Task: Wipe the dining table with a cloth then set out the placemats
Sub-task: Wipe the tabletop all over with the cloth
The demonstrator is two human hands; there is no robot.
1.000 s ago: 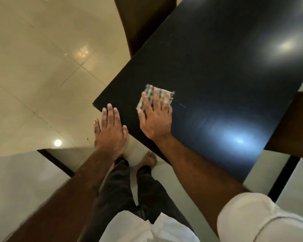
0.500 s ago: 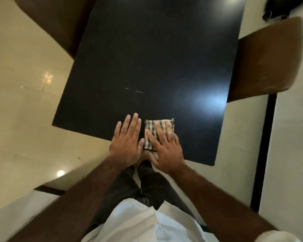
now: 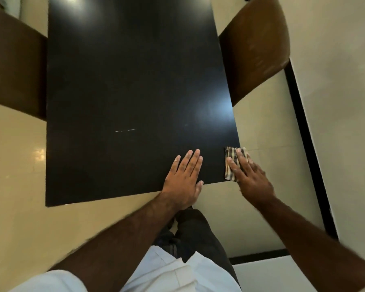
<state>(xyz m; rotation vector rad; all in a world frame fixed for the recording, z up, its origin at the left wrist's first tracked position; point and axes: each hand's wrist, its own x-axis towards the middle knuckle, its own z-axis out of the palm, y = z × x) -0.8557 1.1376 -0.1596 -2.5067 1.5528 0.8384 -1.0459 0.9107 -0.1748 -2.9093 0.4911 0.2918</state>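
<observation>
In the head view, a glossy black rectangular dining surface fills the middle. A small folded cloth of beige-and-dark check lies on the near right corner, at about 4 o'clock from the surface's centre, partly overhanging the right edge. The right hand presses down on it, its grip apart with fingers straight. The left hand lies flat on the bare surface at 5 o'clock, near the cloth but apart from it, fingers extended. Brown chairs stand at 9 o'clock and 2 o'clock on the cream tiled floor.
</observation>
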